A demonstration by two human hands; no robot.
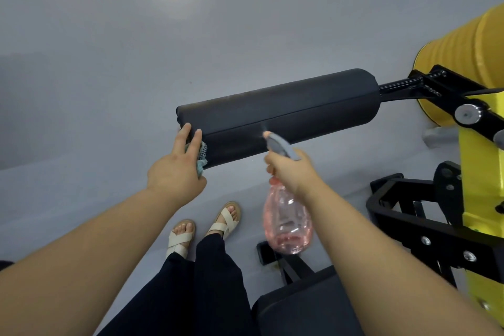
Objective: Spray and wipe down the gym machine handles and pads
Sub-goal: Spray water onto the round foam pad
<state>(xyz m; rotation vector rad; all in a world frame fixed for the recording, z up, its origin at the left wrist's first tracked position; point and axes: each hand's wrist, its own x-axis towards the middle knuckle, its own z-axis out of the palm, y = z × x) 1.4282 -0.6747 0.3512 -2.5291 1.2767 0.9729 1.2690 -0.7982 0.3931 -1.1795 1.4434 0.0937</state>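
Note:
A long black roller pad [286,109] juts left from the yellow and black gym machine. My left hand [177,163] is at the pad's left end, fingers laid against it, with a teal cloth [201,157] tucked under the palm. My right hand [291,170] grips the neck of a pink see-through spray bottle [287,222]. Its grey nozzle [275,143] points at the front face of the pad, a fine mist showing just ahead of it.
The machine's yellow frame [480,161] and black steel arms [425,229] fill the right side. A black seat pad [305,305] lies at the bottom centre. My feet in white sandals [201,229] stand on grey floor [109,49] below the roller.

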